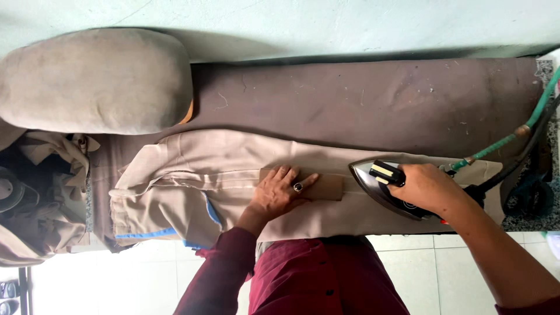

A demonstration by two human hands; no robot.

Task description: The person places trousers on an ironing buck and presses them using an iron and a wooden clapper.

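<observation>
Beige trousers (198,175) lie flat along a brown padded ironing table (361,99). My left hand (280,192), with a ring on one finger, presses flat on a brown cardboard strip (326,188) that lies on the trouser leg. My right hand (429,188) grips the black handle of a steam iron (379,185), whose metal sole rests on the fabric just right of the strip, its tip pointing left. A green hose (513,137) and a dark cable run from the iron to the right.
A grey padded pressing cushion (93,81) sits at the table's left end. More beige garments (41,198) are piled at the left. A pale wall lies behind the table, white floor tiles below.
</observation>
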